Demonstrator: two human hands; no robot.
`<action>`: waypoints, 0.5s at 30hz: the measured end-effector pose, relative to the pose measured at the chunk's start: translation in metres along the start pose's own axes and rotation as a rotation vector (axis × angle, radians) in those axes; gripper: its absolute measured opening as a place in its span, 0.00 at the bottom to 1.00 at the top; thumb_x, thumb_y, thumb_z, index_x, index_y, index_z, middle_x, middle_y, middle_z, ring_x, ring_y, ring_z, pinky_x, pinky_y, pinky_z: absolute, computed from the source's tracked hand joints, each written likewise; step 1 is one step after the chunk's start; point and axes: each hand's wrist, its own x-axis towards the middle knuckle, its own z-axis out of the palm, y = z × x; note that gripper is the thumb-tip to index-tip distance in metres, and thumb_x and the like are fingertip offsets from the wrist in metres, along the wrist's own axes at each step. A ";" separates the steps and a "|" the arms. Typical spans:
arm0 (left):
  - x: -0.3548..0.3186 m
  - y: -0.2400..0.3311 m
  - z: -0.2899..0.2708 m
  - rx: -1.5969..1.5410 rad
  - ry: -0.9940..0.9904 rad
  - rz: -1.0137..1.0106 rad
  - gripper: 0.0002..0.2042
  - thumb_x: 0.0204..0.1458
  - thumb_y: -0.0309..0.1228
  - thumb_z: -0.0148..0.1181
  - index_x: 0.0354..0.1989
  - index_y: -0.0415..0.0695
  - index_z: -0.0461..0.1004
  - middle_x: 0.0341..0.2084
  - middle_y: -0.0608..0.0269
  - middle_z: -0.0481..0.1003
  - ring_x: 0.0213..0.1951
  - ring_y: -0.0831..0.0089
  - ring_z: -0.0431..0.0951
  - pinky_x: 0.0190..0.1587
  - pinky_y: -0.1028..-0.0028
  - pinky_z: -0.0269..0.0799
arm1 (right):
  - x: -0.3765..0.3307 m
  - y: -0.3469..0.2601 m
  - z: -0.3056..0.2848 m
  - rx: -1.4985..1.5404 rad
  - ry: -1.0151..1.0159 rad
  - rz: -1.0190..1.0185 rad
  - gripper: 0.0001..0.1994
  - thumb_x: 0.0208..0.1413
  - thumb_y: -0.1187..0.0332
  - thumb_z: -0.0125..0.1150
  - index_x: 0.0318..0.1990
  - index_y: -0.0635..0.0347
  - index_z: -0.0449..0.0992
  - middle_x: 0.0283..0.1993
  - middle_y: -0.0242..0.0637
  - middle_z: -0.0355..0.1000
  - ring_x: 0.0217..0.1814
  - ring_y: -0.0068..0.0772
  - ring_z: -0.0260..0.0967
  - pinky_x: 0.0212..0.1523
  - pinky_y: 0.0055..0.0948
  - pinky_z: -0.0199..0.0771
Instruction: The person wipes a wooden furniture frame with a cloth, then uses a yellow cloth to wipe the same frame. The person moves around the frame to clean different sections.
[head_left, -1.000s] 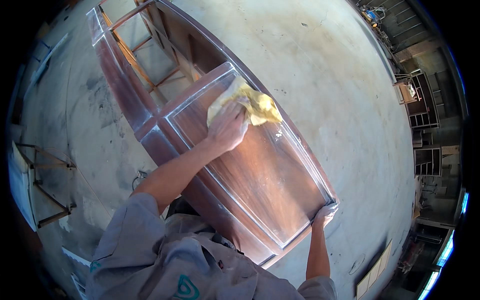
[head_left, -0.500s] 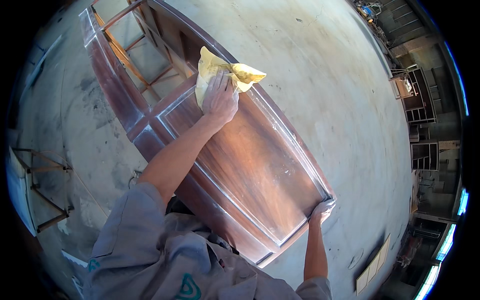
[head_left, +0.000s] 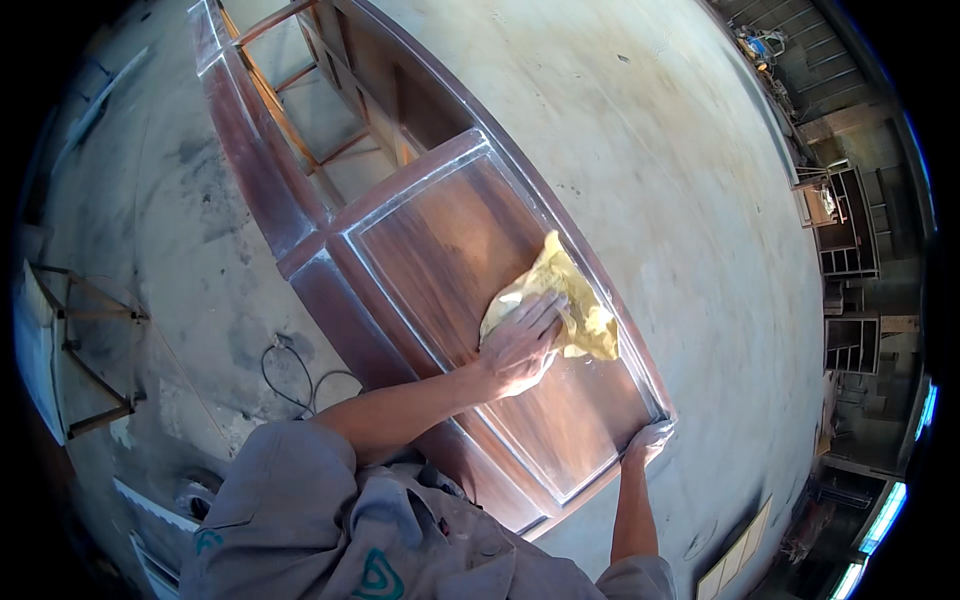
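Note:
A large brown wooden furniture piece (head_left: pixel 440 240) lies slantwise before me, with a framed panel and pale whitish dust along its mouldings. My left hand (head_left: pixel 524 342) presses a crumpled yellow cloth (head_left: pixel 585 325) against the middle of the panel, its fingers bent over the cloth. The cloth spreads beyond the fingertips toward the right-hand rail. At the near right corner, my right hand (head_left: pixel 648 442) grips the edge of the wood, with pale dust on its fingers.
Open framework (head_left: pixel 330 110) continues at the piece's far end. Black cable (head_left: pixel 290 375) loops on the concrete floor (head_left: pixel 700 250) at left. A metal-legged stand (head_left: pixel 85 345) is farther left. Shelving units (head_left: pixel 850 345) line the right side, and a flat pale panel (head_left: pixel 738 555) lies at lower right.
My left hand has drawn the yellow cloth from the panel's far end toward me and to the right. My right hand stays on the corner. The view has shifted slightly.

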 end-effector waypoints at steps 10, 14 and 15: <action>-0.032 -0.003 -0.035 0.061 0.021 -0.055 0.21 0.56 0.33 0.61 0.58 0.38 0.74 0.62 0.50 0.71 0.70 0.51 0.63 0.72 0.51 0.55 | 0.003 -0.001 0.007 0.071 -0.006 -0.087 0.29 0.73 0.48 0.38 0.63 0.64 0.70 0.61 0.45 0.73 0.60 0.39 0.68 0.64 0.37 0.67; -0.076 0.025 -0.011 -0.076 -0.190 0.173 0.24 0.58 0.40 0.60 0.61 0.42 0.74 0.68 0.52 0.67 0.70 0.56 0.64 0.67 0.57 0.65 | 0.001 0.010 0.001 0.151 -0.019 -0.066 0.28 0.72 0.49 0.39 0.63 0.63 0.71 0.61 0.44 0.72 0.61 0.39 0.68 0.64 0.37 0.67; -0.063 -0.013 -0.028 -0.042 -0.175 0.007 0.23 0.58 0.39 0.60 0.61 0.44 0.75 0.69 0.53 0.66 0.68 0.57 0.65 0.68 0.58 0.64 | -0.008 0.015 -0.004 0.169 -0.022 -0.056 0.28 0.72 0.48 0.39 0.64 0.63 0.71 0.61 0.44 0.72 0.61 0.39 0.68 0.63 0.36 0.67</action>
